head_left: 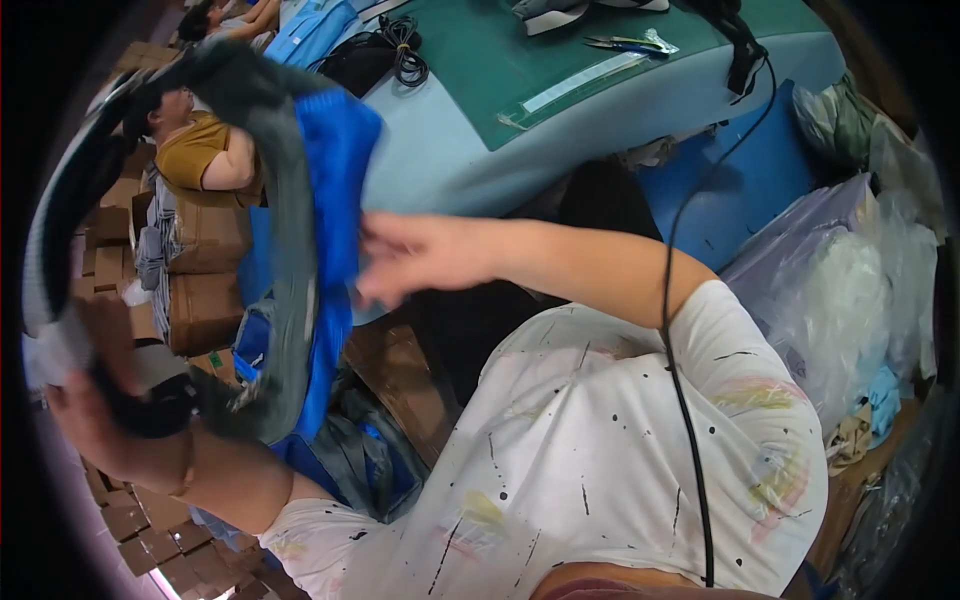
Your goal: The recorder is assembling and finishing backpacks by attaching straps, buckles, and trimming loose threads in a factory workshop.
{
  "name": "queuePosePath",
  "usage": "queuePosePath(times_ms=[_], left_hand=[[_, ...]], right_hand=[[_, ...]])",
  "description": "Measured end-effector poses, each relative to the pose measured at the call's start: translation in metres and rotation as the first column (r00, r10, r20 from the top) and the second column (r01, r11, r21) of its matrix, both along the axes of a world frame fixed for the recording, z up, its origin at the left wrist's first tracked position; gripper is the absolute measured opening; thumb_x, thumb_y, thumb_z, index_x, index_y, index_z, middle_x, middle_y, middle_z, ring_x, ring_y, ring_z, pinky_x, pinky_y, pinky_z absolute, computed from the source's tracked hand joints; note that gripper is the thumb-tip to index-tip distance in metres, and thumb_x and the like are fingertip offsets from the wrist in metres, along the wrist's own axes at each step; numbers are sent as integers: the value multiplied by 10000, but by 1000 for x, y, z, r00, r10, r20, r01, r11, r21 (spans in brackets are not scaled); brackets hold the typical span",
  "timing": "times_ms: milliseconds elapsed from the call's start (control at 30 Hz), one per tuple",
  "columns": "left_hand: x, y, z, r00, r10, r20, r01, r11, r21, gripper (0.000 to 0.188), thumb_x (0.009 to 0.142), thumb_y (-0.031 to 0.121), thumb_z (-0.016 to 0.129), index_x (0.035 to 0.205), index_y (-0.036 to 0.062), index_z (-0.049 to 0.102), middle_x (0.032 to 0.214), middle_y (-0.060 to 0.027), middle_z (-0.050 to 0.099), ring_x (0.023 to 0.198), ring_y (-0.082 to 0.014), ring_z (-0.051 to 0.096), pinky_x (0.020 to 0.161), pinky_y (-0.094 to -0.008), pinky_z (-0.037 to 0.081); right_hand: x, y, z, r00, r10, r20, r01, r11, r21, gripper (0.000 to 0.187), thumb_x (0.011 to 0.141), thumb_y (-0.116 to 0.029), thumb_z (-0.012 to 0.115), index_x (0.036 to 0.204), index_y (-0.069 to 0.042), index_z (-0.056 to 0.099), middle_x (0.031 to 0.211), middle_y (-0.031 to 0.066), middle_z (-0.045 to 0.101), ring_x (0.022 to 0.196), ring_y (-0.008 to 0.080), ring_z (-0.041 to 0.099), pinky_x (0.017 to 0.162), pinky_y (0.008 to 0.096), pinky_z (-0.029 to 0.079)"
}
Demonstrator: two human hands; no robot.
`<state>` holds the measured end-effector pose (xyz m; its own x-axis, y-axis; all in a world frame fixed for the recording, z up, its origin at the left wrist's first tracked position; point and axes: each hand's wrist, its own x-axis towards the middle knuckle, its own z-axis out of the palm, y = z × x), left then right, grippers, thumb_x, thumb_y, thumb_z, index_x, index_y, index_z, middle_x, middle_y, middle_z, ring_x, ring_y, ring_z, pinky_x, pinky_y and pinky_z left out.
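A large loop of grey, black and blue fabric, its kind unclear, hangs upright on my left, blurred by motion. My left hand grips its lower left edge, where a light grey and black band runs past the thumb. Beside the blue side of the loop is my right hand, fingers apart and somewhat smeared; whether the fingertips touch the cloth is unclear. More grey and blue fabric pieces lie below the loop, next to my body.
A table with a green mat carries snips, a clear ruler and a coiled black cable. Cardboard boxes and a co-worker in a mustard shirt are to the left. Plastic-wrapped bundles stand right. A black cord hangs before me.
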<state>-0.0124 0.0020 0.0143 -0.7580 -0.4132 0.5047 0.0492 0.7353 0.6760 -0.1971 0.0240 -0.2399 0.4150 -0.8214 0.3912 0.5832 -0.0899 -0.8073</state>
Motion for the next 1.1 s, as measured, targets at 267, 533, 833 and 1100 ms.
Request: queuePosePath(times_ms=[267,533,833,1100], left_hand=[[-81,2,-224,723,494,482,73,639,-765,504,715,130,703,1196,46,579,733,-87,581,644,-257,583,583,-377,468],[-79,11,-318,764,564,314,-167,643,-748,522,726,146,671,1237,86,582,669,-10,481,604,-186,514,546,-335,393],[-74,17,-334,717,668,198,-311,561,-767,584,681,127,692,1255,111,586,645,-6,428,575,-183,460,525,-338,332],[-75,15,-349,708,698,102,-480,583,-656,583,663,129,725,1221,59,570,728,-20,558,643,-220,526,573,-358,370]], right_hand=[[-12,-13,-113,935,-275,-226,342,870,356,230,852,-220,641,1004,-48,625,864,48,629,724,142,576,656,296,500],[-78,47,-131,730,-565,-384,683,610,402,256,965,-241,510,1085,-45,624,940,29,641,755,79,577,648,218,480],[-95,21,-85,634,-556,-538,758,584,289,486,900,-376,619,1158,33,579,1003,72,643,801,101,599,680,220,500],[-96,9,-88,723,-555,-410,689,613,387,408,911,-243,610,1183,56,556,1011,90,642,828,130,639,722,245,527]])
